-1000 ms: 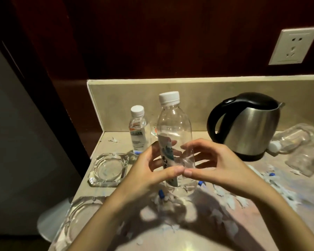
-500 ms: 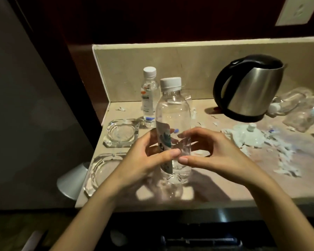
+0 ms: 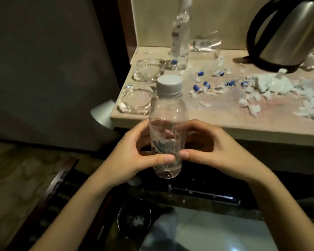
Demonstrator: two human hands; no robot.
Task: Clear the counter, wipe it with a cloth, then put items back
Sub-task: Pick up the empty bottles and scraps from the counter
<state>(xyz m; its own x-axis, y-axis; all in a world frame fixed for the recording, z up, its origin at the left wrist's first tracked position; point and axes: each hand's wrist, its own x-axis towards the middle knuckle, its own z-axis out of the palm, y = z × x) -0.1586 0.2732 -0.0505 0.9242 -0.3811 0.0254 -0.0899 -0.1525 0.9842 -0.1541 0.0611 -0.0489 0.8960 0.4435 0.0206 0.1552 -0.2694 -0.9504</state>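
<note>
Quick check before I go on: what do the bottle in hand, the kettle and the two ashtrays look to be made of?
Bottle: thin clear plastic, see-through wall, white ribbed cap, printed label; both hands hold it.
Kettle: brushed metal body, likely steel, with soft reflections; handle looks like glossy black plastic.
Ashtrays: thick clear glass by their look, with bright faceted edges.

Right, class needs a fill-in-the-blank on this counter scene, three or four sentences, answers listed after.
1. Both hands, left hand and right hand, hold one clear ____ with a white cap.
2. The held bottle is upright and off the ____.
3. Two glass ashtrays sit at the counter's ____ end.
4. The steel ____ stands at the back right.

Missing words: bottle; counter; left; kettle
</note>
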